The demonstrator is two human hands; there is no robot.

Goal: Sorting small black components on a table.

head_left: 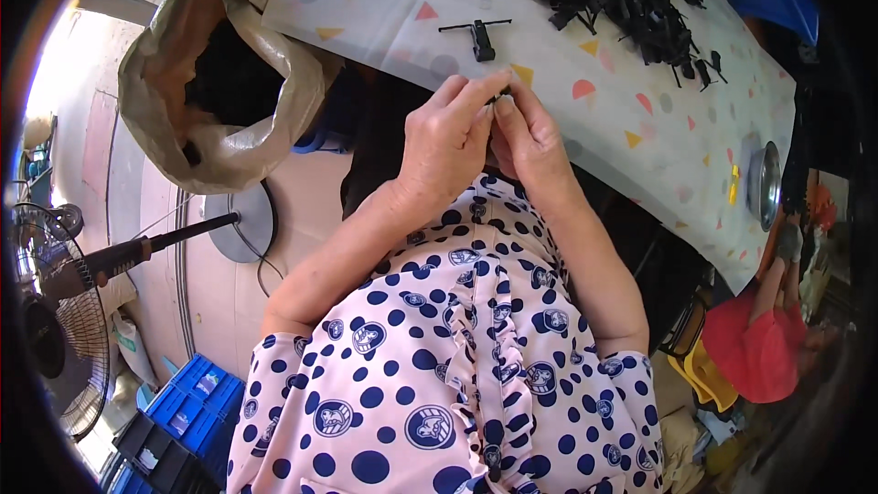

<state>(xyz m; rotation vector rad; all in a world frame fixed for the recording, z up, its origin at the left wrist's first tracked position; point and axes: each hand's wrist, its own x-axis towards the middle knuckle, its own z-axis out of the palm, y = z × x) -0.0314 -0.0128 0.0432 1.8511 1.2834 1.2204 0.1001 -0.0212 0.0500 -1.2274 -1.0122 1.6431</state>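
Note:
My left hand (448, 133) and my right hand (528, 133) meet at the table's near edge, fingertips pinched together. Between them is a small black plastic piece (498, 95), mostly covered by my fingers, so its full shape is hidden. Just beyond my hands a black T-shaped plastic part (482, 40) with a thin crossbar lies by itself on the patterned tablecloth (402, 0). Farther off to the right spreads a heap of similar black plastic parts (622, 0), with a few loose ones at its near end.
Left of the table stands an open woven sack (146, 82) with black contents. A pedestal fan (69, 329) and blue crates (197, 402) are at the left. On the table's right lie a metal bowl (766, 185) and a yellow tool (733, 185). Another person in red (764, 338) is at the right.

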